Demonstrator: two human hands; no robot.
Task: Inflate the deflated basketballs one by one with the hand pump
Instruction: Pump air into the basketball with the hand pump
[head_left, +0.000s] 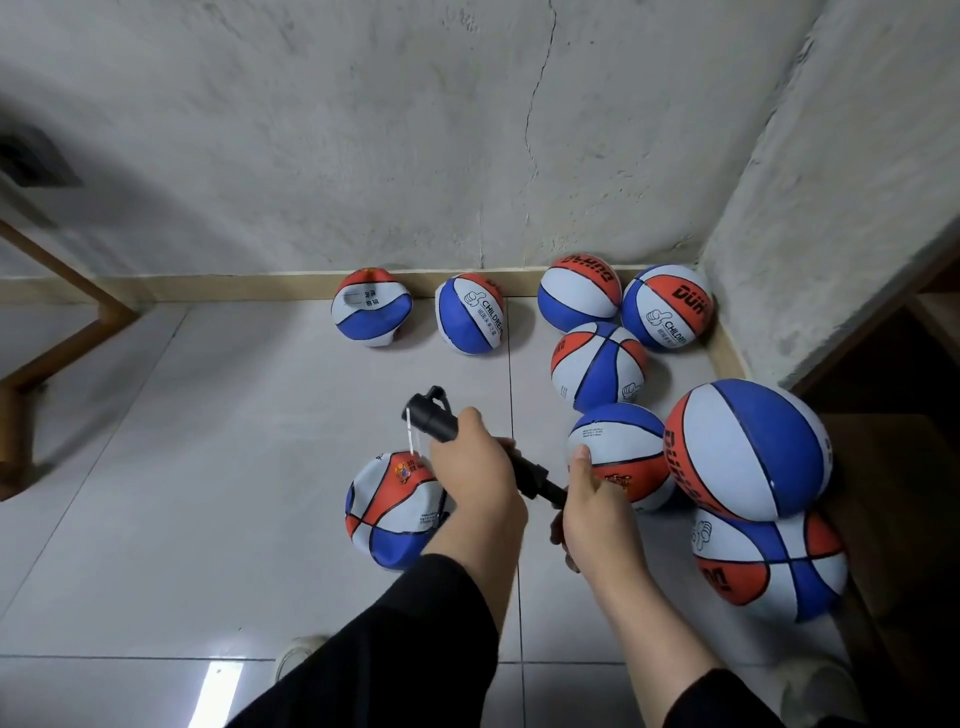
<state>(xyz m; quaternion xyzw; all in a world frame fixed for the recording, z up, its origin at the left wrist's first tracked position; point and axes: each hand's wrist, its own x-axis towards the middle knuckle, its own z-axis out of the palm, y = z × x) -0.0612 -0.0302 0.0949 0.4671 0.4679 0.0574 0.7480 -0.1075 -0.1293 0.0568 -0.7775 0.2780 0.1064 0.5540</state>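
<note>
We are standing over a pale tiled floor (208, 467), holding a black hand pump (467, 441) in the air between both hands. Our left hand (470, 470) is wrapping its fingers round the pump's barrel, while our right hand (597, 512) is gripping the handle end at the lower right. The pump's long axis is running on a slant from lower right to upper left, with its head pointing up and left, away from us and toward the far wall (415, 130). A thin white tag or tube (411, 431) is hanging down from the head.

Just below the pump's head, a crumpled, deflated basketball (387, 512) in red, white and blue is lying on the floor, partly hidden behind our left wrist. Two more sagging balls are resting against the baseboard (208, 288): one (371, 306) on the left and another (470, 314) just beside it.

To the right, rounder balls are crowding into the corner: two (579, 293) (667, 306) against the wall, one (597, 366) in front of them, and one (621, 454) just past our right thumb. A larger ball (748, 449) is sitting on top of another (771, 564) beside a dark wooden step (893, 467). Both of our forearms are wearing black sleeves (395, 639).
</note>
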